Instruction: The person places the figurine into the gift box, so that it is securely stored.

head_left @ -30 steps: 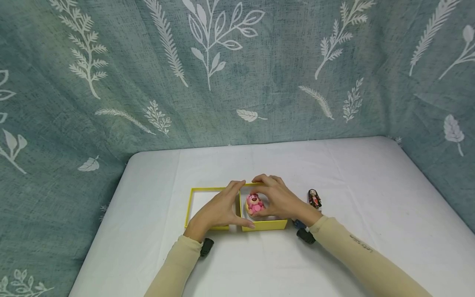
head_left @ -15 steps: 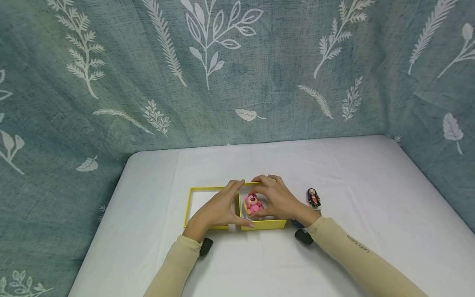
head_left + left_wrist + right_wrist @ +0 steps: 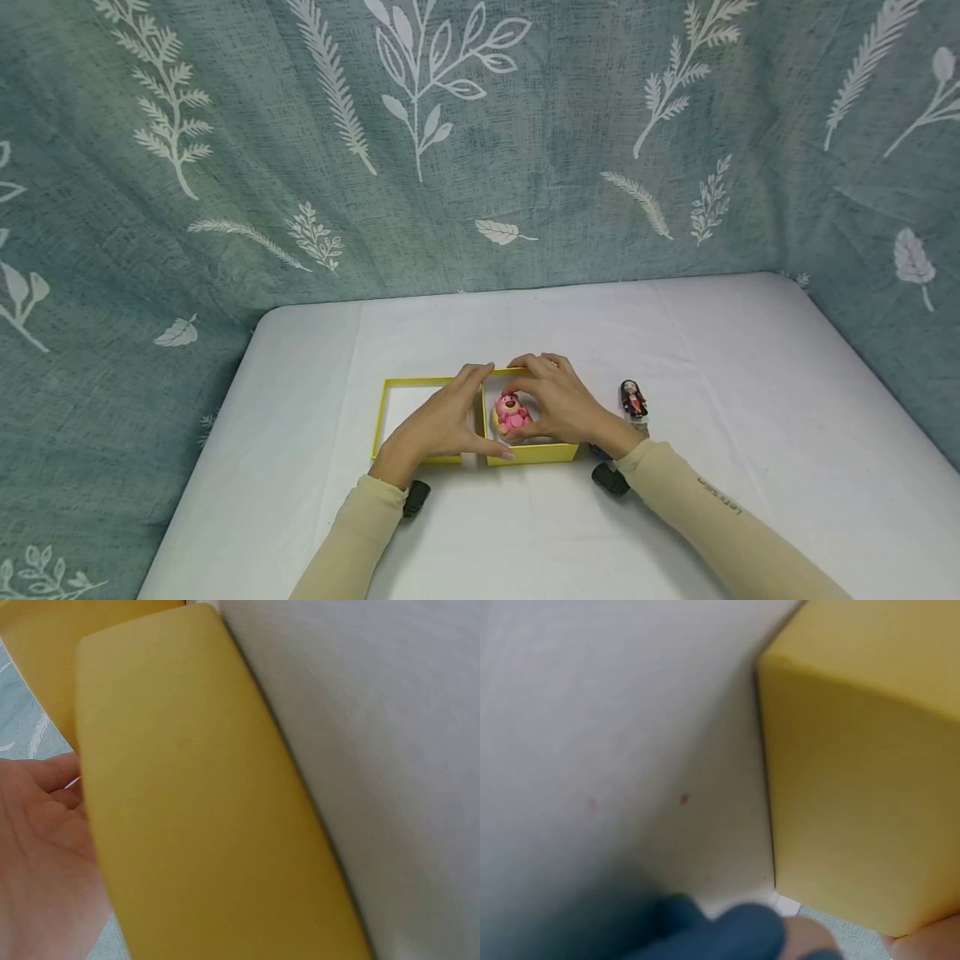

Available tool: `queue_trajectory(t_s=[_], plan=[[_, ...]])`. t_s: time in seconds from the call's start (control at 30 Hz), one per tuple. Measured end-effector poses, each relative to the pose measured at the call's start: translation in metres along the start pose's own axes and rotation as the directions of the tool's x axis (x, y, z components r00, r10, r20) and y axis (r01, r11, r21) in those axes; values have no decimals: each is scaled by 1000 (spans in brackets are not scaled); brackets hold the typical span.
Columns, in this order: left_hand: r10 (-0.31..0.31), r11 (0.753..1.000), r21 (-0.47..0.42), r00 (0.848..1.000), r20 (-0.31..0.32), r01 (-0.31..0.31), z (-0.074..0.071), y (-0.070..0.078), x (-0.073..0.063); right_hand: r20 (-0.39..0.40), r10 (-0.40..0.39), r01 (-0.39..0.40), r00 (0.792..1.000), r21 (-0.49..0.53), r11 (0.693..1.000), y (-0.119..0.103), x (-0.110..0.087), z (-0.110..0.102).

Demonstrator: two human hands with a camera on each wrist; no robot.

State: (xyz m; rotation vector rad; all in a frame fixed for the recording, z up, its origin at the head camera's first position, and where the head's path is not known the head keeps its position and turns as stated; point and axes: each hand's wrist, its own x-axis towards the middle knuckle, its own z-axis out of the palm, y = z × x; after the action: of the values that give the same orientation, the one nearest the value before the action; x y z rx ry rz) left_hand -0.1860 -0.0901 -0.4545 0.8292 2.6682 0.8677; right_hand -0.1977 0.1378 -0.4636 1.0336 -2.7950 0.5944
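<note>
In the head view, a pink bear figurine (image 3: pixel 512 414) sits in a yellow box (image 3: pixel 532 454), against its left side. My right hand (image 3: pixel 558 404) reaches over the box from the right and pinches the bear between thumb and fingers. My left hand (image 3: pixel 438 423) steadies the box's left side, fingertips at the back corner and thumb at the front corner. Under that hand lies a shallow yellow-rimmed lid (image 3: pixel 380 417), partly covered. The left wrist view has a yellow wall (image 3: pixel 187 795) beside my palm. The right wrist view shows the box's yellow outside (image 3: pixel 855 795).
Right of the box stands a dark-haired doll figurine (image 3: pixel 633 400). A blurred blue object (image 3: pixel 735 930), kind unclear, is close to the right wrist camera. Everything rests on a white-covered table (image 3: pixel 300 467), with a patterned green curtain (image 3: pixel 450 208) behind.
Both hands keep nearly the same places on the box and the bear. The right forearm has shifted slightly left; the whole view has moved a little.
</note>
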Motion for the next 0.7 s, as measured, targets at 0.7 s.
queue_trajectory(t_s=[0.7], plan=[[3,1000,-17,1000,0,-3,2,-1,0,24,52,-50,998,-65,997,-5,2,0]])
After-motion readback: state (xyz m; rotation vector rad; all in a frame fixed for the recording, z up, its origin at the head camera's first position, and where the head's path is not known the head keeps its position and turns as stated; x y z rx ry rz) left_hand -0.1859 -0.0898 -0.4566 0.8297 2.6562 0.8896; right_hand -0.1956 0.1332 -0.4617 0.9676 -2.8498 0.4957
